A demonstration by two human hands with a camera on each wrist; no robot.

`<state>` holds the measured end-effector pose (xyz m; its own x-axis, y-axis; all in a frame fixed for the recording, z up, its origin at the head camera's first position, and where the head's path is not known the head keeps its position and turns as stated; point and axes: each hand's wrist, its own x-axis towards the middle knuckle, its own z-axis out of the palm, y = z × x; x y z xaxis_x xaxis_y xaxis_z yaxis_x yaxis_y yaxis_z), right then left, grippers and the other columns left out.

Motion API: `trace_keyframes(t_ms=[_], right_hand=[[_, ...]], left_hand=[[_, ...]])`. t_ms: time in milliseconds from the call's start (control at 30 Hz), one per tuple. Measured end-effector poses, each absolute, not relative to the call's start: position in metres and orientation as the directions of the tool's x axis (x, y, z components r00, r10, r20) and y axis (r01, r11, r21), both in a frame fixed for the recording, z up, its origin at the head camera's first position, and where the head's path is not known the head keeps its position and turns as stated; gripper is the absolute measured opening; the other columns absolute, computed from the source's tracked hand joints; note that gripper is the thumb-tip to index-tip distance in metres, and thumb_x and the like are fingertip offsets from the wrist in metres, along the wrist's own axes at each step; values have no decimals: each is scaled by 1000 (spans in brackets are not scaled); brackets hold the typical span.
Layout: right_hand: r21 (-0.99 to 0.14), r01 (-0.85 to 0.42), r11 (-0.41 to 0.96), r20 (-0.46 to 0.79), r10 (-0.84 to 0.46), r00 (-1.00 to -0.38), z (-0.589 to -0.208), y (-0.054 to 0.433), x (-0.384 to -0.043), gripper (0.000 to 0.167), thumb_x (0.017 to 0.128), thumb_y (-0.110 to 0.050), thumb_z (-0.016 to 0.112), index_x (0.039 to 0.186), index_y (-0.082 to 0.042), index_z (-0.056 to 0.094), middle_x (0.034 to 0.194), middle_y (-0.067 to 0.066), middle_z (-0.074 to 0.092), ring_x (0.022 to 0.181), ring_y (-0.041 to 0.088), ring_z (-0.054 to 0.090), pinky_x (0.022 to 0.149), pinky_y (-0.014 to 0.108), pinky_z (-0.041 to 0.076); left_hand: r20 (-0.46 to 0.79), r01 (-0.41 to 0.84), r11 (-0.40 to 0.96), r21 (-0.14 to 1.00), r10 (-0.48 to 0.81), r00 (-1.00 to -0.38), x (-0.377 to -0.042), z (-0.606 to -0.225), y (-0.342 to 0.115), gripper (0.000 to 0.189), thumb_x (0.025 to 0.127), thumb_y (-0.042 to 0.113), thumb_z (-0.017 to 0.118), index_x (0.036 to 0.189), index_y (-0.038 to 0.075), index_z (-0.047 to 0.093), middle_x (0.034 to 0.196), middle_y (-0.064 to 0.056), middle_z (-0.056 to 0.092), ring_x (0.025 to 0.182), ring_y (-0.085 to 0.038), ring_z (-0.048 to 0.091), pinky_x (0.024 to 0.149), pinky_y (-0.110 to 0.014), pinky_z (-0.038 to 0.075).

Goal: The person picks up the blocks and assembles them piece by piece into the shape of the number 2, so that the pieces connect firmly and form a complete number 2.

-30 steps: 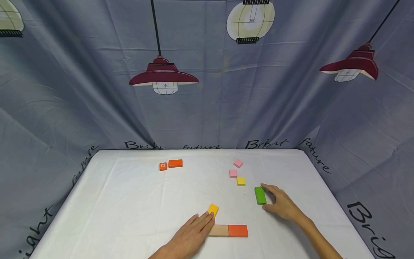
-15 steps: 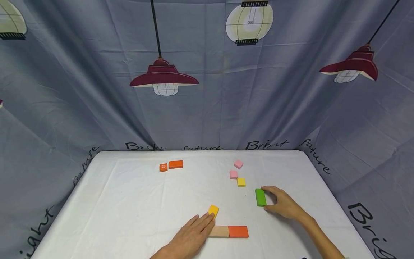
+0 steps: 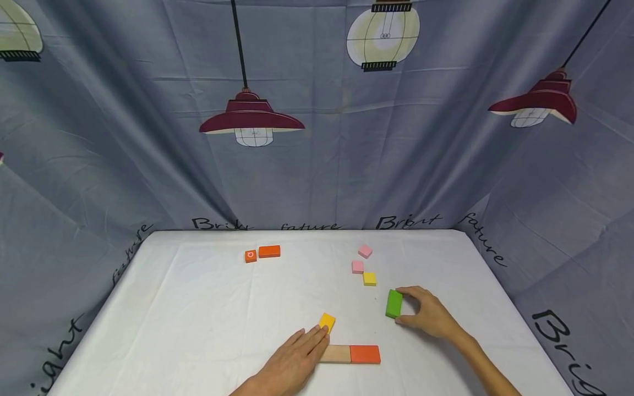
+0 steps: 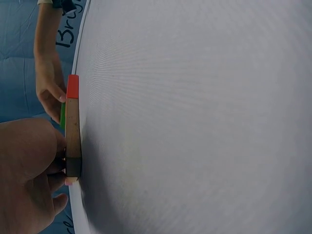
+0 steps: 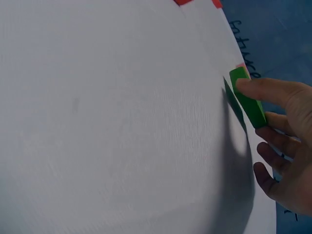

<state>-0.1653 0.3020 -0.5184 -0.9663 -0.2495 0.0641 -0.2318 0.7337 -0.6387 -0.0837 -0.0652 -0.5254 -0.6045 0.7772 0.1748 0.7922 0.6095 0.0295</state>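
Observation:
My right hand [image 3: 428, 313] pinches a green rectangular block [image 3: 394, 303] between thumb and fingers at its two ends. In the right wrist view the green block [image 5: 247, 97] tilts above the white cloth, with its shadow beside it. My left hand [image 3: 294, 357] lies flat, fingers straight, over the left part of a row of blocks. Out from under it show a bare wood block [image 3: 338, 354] and a red-orange block [image 3: 365, 355], end to end. A yellow block [image 3: 327, 320] sits at the left fingertips, partly covered by them.
Toward the back right lie two pink blocks [image 3: 358, 267] and a small yellow block [image 3: 369, 279]. An orange cube [image 3: 250, 256] and an orange rectangular block [image 3: 269, 251] lie at the back left. A grey curtain with printed lamps hangs behind the white table [image 3: 198, 308].
The green block has shifted slightly left and turned in my right hand, whose fingers have moved left with it. My left hand has stayed in place.

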Motion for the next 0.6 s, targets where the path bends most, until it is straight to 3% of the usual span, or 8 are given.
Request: trace_keyframes(t_ms=[133,333,600], right_hand=[[-650,-209,730,51,-232,-971,-517,292,-163,67,71,-28,90,128,-3,64,129,16,61,123,40,51,103,60,39],[-658,-205,725,51,-228,-972,-515,275,-161,64,73,-30,89,126,-5,65,124,9,63,111,27,57,91,48,50],[-686,-244,686,81,-261,-962,-507,250,-161,65,72,-29,90,127,-3,65,118,4,63,104,24,58,90,44,51]], left_hand=[[185,794,608,33,777,-602,-84,-526,-65,53,96,22,64,143,0,51,150,-13,46,138,-22,42,107,-38,41],[203,796,605,27,776,-597,-83,-528,-66,63,95,36,65,143,-1,50,149,-14,46,138,-24,43,106,-38,41],[167,790,612,30,776,-608,-84,-526,-65,61,98,38,60,145,0,48,151,-13,45,139,-22,41,108,-37,39]])
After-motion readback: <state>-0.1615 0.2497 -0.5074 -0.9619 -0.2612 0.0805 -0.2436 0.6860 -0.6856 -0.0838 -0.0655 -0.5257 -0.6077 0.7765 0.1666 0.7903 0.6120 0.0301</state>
